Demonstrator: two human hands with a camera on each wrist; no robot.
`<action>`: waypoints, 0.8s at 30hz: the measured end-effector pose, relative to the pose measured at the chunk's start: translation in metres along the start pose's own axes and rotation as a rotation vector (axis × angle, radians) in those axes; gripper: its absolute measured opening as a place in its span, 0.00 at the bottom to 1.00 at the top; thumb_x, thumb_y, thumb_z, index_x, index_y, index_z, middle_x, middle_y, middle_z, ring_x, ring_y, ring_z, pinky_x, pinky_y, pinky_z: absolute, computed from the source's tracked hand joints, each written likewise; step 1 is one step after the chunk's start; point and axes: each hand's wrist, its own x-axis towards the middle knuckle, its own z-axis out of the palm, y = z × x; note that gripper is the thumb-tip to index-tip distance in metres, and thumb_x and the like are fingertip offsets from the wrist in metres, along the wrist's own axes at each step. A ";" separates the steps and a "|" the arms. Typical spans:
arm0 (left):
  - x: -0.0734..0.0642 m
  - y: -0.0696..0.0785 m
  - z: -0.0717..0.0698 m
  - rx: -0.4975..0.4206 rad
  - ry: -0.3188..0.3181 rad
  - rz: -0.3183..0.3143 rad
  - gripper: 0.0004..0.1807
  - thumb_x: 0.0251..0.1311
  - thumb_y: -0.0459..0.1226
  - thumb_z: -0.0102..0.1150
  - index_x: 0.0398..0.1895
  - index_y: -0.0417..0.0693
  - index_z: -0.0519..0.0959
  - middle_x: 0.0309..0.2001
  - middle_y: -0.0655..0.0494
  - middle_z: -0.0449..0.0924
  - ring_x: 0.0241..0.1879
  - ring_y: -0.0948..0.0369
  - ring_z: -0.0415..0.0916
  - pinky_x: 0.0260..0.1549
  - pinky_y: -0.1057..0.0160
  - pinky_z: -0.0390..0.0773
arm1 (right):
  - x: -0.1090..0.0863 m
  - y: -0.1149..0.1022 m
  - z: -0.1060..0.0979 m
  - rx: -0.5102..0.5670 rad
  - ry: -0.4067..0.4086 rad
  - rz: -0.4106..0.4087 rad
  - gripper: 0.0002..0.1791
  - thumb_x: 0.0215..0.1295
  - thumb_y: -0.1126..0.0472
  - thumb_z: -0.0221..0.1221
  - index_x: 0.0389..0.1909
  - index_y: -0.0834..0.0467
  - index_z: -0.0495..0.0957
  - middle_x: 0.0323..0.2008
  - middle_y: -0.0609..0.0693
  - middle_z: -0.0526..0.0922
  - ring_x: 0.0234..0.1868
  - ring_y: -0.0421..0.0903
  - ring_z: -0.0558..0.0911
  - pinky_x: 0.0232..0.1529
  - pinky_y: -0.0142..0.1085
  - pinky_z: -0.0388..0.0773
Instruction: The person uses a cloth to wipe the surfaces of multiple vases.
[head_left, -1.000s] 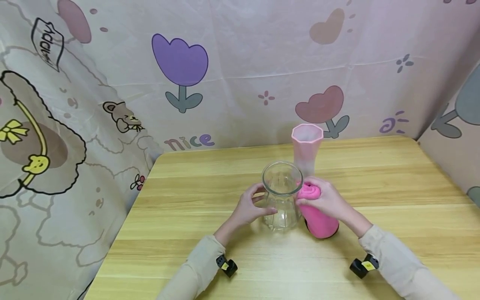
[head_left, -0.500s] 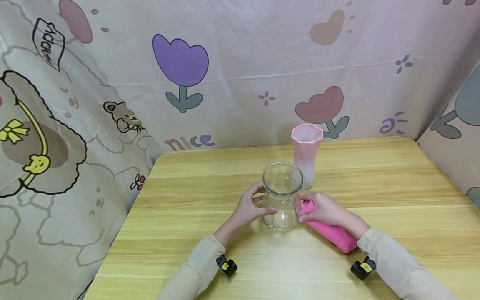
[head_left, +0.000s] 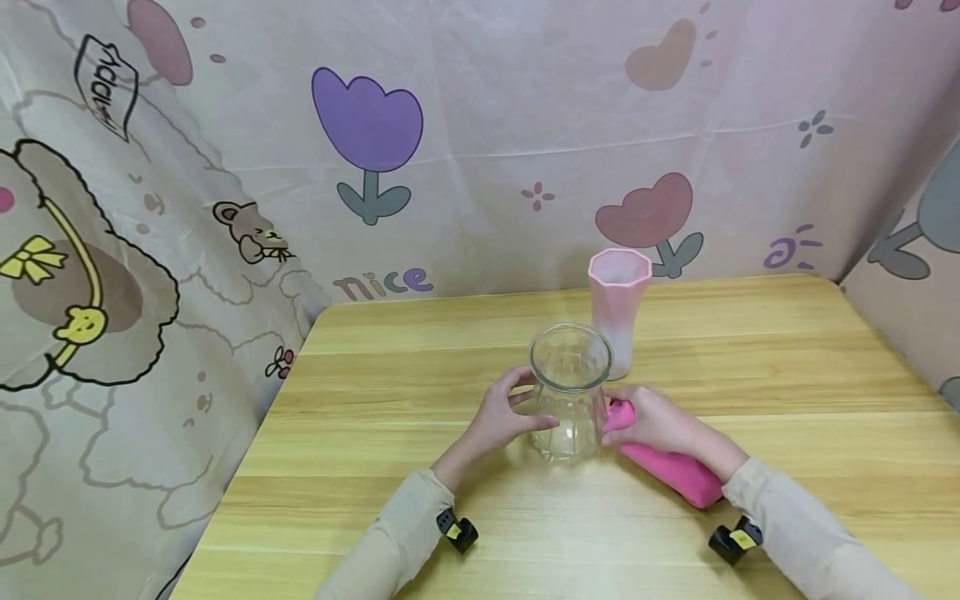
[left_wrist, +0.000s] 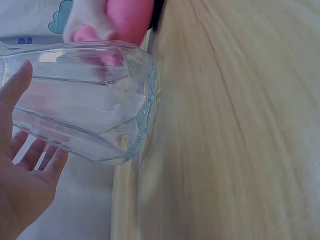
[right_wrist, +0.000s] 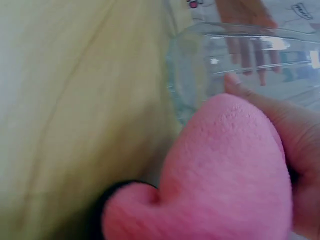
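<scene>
A clear glass vase with a wide round rim stands upright on the wooden table. My left hand holds its left side, thumb at the front and fingers behind. In the left wrist view the thumb lies against the glass. On the other side, my right hand grips a rolled pink cloth near one end, close against the vase wall. The cloth slants down towards the right wrist, its middle partly hidden by the hand. Up close in the right wrist view, the folded cloth looks fuzzy with a dark edge.
A tall pink-and-white vase with a faceted rim stands just behind the glass one. Patterned fabric hangs behind and to the left of the wooden table.
My right hand has lowered slightly along the glass vase. The pink cloth has swung from nearly upright to slanting, its lower end now further right. My left hand keeps its hold.
</scene>
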 end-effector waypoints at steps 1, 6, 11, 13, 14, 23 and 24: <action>0.000 0.000 0.000 0.000 -0.001 -0.002 0.37 0.41 0.28 0.69 0.58 0.37 0.65 0.54 0.43 0.68 0.56 0.50 0.64 0.56 0.56 0.69 | 0.000 -0.002 -0.002 0.020 0.019 -0.008 0.39 0.44 0.52 0.69 0.53 0.72 0.70 0.41 0.58 0.80 0.40 0.48 0.79 0.41 0.39 0.79; 0.000 0.002 -0.001 0.008 0.001 -0.012 0.37 0.41 0.28 0.69 0.59 0.37 0.65 0.54 0.44 0.68 0.56 0.51 0.65 0.56 0.57 0.69 | 0.004 -0.015 -0.016 0.108 0.133 -0.009 0.30 0.46 0.54 0.69 0.47 0.67 0.74 0.35 0.53 0.81 0.34 0.41 0.79 0.33 0.32 0.79; 0.000 0.001 0.000 0.006 0.000 -0.007 0.36 0.41 0.28 0.69 0.58 0.37 0.65 0.54 0.44 0.68 0.56 0.50 0.64 0.56 0.58 0.69 | 0.007 -0.033 -0.026 0.185 0.243 0.044 0.28 0.47 0.58 0.69 0.50 0.65 0.74 0.39 0.57 0.81 0.36 0.45 0.79 0.34 0.29 0.78; 0.000 0.001 0.000 0.005 0.000 -0.005 0.36 0.42 0.28 0.69 0.58 0.37 0.65 0.53 0.44 0.68 0.56 0.50 0.64 0.56 0.57 0.69 | 0.008 -0.039 -0.029 0.205 0.286 0.059 0.33 0.46 0.59 0.69 0.55 0.65 0.71 0.46 0.61 0.79 0.42 0.49 0.79 0.39 0.26 0.77; 0.000 0.001 0.000 0.004 -0.001 -0.005 0.36 0.41 0.28 0.69 0.58 0.37 0.65 0.54 0.44 0.68 0.56 0.50 0.64 0.56 0.57 0.69 | 0.008 -0.041 -0.030 0.204 0.305 0.063 0.35 0.46 0.59 0.69 0.57 0.64 0.70 0.50 0.62 0.77 0.44 0.50 0.78 0.40 0.25 0.76; 0.000 0.001 0.000 -0.002 -0.007 -0.002 0.36 0.42 0.28 0.69 0.58 0.37 0.65 0.53 0.44 0.68 0.56 0.50 0.64 0.57 0.56 0.69 | 0.000 -0.049 -0.036 0.246 0.420 0.069 0.36 0.45 0.60 0.70 0.59 0.57 0.70 0.55 0.58 0.73 0.47 0.26 0.71 0.45 0.17 0.70; 0.001 0.000 0.000 0.000 -0.007 0.001 0.36 0.42 0.28 0.69 0.58 0.37 0.65 0.53 0.44 0.68 0.56 0.49 0.64 0.56 0.56 0.69 | 0.000 -0.050 -0.037 0.255 0.433 0.063 0.36 0.45 0.61 0.70 0.59 0.57 0.70 0.55 0.59 0.73 0.46 0.25 0.71 0.45 0.17 0.70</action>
